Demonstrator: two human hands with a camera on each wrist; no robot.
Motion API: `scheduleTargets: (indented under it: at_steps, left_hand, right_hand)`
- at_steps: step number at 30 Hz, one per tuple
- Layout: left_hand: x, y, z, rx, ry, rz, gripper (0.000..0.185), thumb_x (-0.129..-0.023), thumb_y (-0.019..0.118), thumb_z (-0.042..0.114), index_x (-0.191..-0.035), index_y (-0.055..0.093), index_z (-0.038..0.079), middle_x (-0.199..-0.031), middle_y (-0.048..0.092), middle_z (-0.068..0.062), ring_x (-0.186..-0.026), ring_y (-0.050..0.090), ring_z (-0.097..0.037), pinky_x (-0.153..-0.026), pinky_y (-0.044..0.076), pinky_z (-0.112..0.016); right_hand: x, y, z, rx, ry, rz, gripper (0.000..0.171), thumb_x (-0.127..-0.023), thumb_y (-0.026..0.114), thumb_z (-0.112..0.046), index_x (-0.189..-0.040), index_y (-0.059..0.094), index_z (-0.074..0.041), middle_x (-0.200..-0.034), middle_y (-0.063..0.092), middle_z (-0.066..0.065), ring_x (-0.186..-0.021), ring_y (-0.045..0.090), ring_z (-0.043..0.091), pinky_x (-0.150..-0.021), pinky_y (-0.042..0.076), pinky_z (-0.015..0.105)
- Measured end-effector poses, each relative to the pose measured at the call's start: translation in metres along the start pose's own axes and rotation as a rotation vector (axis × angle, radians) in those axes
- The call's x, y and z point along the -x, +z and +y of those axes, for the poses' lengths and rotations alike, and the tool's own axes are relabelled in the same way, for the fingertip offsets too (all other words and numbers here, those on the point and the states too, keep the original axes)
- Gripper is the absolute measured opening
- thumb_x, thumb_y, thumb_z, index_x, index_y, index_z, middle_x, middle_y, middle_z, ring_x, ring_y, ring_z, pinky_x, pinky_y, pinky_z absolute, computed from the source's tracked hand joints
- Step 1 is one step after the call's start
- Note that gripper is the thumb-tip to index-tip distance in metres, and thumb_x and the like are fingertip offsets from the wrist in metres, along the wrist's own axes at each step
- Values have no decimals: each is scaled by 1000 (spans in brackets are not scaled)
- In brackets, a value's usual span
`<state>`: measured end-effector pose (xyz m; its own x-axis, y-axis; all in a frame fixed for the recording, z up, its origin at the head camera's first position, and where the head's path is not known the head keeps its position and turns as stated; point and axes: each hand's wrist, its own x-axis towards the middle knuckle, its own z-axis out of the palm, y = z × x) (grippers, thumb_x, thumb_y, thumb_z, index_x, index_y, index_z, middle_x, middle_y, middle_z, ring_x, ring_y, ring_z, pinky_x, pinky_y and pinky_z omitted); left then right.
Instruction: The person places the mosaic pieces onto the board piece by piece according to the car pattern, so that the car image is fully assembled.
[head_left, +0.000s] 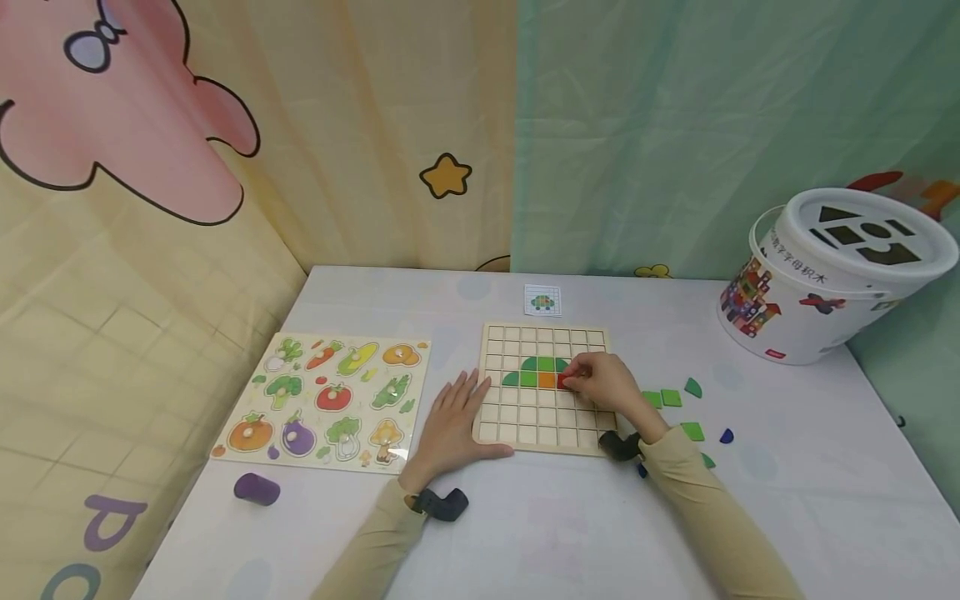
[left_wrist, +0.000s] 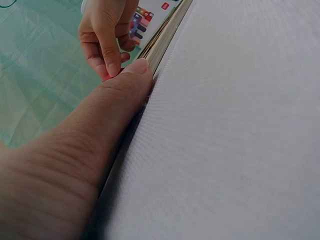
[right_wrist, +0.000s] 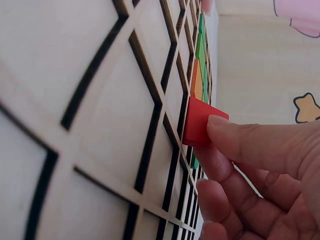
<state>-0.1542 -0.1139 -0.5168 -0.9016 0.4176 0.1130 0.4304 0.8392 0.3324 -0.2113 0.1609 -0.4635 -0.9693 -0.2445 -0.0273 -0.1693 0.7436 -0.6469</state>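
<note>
My right hand (head_left: 602,382) pinches a red square tile (right_wrist: 199,121) between thumb and fingers, at a cell of the wooden grid board (head_left: 540,427). The tile stands tilted against the grid in the right wrist view. Left of it in the same row lie an orange square (head_left: 548,380), a green square (head_left: 528,379) and a green quarter-round piece (head_left: 511,380). More green pieces (head_left: 547,364) fill the row above. My left hand (head_left: 452,425) lies with fingers spread at the board's left edge, its thumb (left_wrist: 115,97) along the near edge.
A small pattern card (head_left: 542,301) lies behind the board. Loose green squares (head_left: 671,398), quarter-rounds (head_left: 693,387) and a blue piece (head_left: 727,436) are scattered at right. A vegetable puzzle (head_left: 337,337) and purple cylinder (head_left: 257,489) lie left. A white bucket (head_left: 825,283) stands back right.
</note>
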Motion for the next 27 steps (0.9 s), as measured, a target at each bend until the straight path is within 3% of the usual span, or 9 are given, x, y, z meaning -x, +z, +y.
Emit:
scheduleTargets:
  at_steps: [9, 20, 27]
  left_hand:
    - [0, 0, 0, 8, 0, 3, 112, -68, 61, 77, -152, 22, 13, -158, 11, -6, -144, 3, -22, -115, 1, -36]
    - [1, -1, 0, 9, -3, -3, 113, -68, 61, 77, -152, 22, 13, -158, 11, -6, -144, 3, -21, -115, 1, -36]
    - [0, -2, 1, 7, 2, 3, 112, -69, 62, 76, -152, 22, 12, -158, 12, -6, -144, 4, -22, -115, 1, -36]
  right_hand:
    - [0, -1, -3, 60, 56, 9, 12, -84, 74, -20, -77, 70, -11, -73, 64, -2, -64, 52, 16, -56, 42, 30]
    - [-3, -2, -2, 145, 38, -14, 18, -85, 73, -24, -72, 67, -13, -68, 60, -4, -61, 50, 15, -54, 39, 29]
    - [1, -5, -2, 126, 20, -37, 12, -85, 73, -20, -78, 69, -11, -71, 62, -2, -63, 51, 16, -55, 40, 29]
